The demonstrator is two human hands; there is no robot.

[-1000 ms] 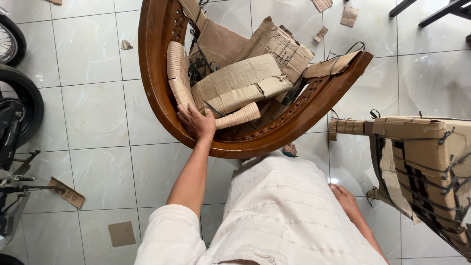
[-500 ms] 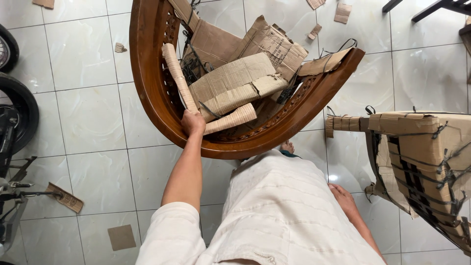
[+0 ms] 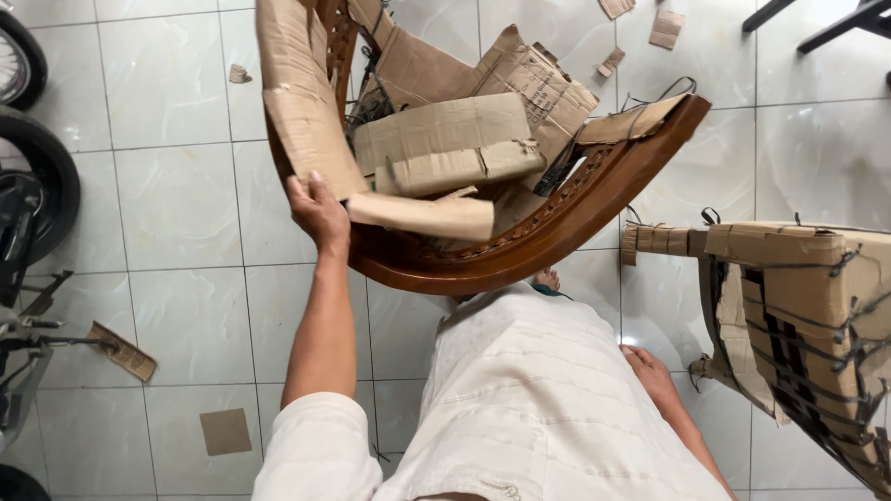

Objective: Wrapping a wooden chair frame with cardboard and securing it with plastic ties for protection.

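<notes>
A curved brown wooden chair piece (image 3: 557, 237) stands in front of me on the tiled floor, partly wrapped in cardboard. My left hand (image 3: 318, 211) grips a long strip of cardboard wrapping (image 3: 306, 111) and holds it away from the left side of the wood. More folded cardboard (image 3: 445, 144) and black strapping lie inside the curve. My right hand (image 3: 652, 373) hangs by my side, holding nothing, with its fingers loosely apart.
A second cardboard-wrapped furniture piece (image 3: 798, 315) bound with black straps stands at the right. Motorbike tyres (image 3: 37, 176) and metal parts sit along the left edge. Cardboard scraps (image 3: 225, 430) lie on the white tiles (image 3: 167, 204). Black chair legs (image 3: 826, 19) show top right.
My left hand has moved left and pulled the cardboard strip off the wooden rim, lifting it outward. The view has shifted slightly; my right hand stays at my side.
</notes>
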